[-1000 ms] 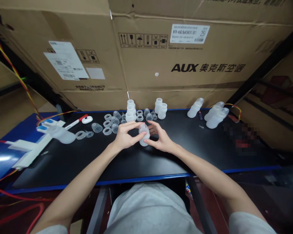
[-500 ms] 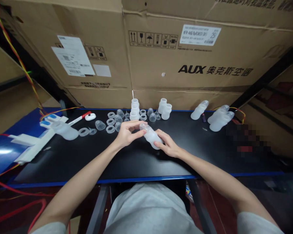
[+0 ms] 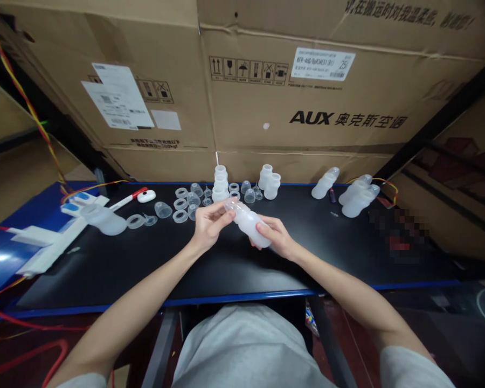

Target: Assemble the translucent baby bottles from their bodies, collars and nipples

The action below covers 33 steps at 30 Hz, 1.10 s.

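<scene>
A frosted white baby bottle is held tilted above the black tabletop, its clear domed cap pointing up and to the left. My left hand pinches the cap between thumb and fingers. Wrapped round the bottle's lower body is my right hand, thumb on top. Behind my left hand lie several clear caps, translucent collar rings and teats. Open bottles stand at the back, two more to their right.
Capped bottles stand at the right rear, beside a small dark purple item. At left, another bottle leans at a white fixture, near a loose ring and cap. A large cardboard box walls off the back.
The held bottle has turned slightly and its cap end has shifted a little left and up. Both hands keep their grip. The whole view has shifted slightly.
</scene>
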Tool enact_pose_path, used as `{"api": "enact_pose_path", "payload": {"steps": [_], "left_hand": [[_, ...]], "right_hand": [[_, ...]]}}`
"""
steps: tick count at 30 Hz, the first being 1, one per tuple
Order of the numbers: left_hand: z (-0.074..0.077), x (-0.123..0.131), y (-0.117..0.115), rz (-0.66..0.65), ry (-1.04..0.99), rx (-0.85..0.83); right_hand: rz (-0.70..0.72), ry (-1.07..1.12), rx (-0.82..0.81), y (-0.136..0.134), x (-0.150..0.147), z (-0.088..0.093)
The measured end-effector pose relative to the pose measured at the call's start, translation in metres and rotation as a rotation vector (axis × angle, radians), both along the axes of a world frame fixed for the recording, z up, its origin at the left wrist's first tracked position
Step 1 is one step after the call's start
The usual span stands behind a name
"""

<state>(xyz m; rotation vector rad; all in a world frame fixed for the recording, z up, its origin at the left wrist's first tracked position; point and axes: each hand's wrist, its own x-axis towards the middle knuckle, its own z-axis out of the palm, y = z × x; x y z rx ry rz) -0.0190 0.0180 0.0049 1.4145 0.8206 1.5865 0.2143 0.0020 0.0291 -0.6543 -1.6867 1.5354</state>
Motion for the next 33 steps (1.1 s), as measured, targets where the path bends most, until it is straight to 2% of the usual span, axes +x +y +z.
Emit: {"api": "enact_pose_path", "payload": {"steps": [3,4,6,8,12,14,16,20,22,23,25,27,30,33], "left_hand": [[0.004,0.003,-0.002,0.008,-0.004,0.015],[0.006,0.003,-0.003,0.008,-0.01,0.02],[0.01,0.005,-0.005,0.012,-0.017,0.02],[0.011,0.007,-0.009,0.014,-0.002,0.017],[0.008,0.015,-0.014,0.01,0.082,0.028],[0.01,0.018,-0.015,-0.039,0.039,-0.01],[0.017,0.018,-0.014,-0.103,-0.093,-0.066],[0.034,0.019,-0.014,-0.158,-0.316,-0.151],[0.037,0.025,-0.017,-0.121,-0.32,-0.161],[0.037,0.029,-0.019,-0.088,-0.317,-0.15],[0.036,0.037,-0.023,-0.026,-0.32,-0.11],[0.036,0.04,-0.027,-0.014,-0.326,-0.076],[0.037,0.036,-0.031,-0.068,-0.292,-0.043],[0.033,0.028,-0.028,-0.096,-0.207,-0.004]], "right_hand": [[-0.232,-0.16,0.439,0.003,0.006,0.005],[-0.295,-0.185,0.537,0.004,0.007,0.006],[-0.353,-0.19,0.584,0.005,0.008,0.005],[-0.266,-0.129,0.422,0.005,0.006,0.004],[0.122,0.118,-0.189,0.006,0.002,0.004],[0.157,0.187,-0.292,0.008,0.003,0.005],[0.086,0.141,-0.188,0.009,0.006,0.007],[-0.246,-0.171,0.384,0.008,0.011,0.008],[-0.26,-0.281,0.568,0.005,0.01,0.007],[-0.214,-0.301,0.583,0.003,0.008,0.005],[-0.101,-0.264,0.456,-0.002,0.001,0.001],[0.036,-0.15,0.164,-0.007,-0.008,-0.005],[0.257,0.071,-0.309,-0.009,-0.021,-0.017],[0.386,0.189,-0.546,-0.003,-0.024,-0.022]]}}
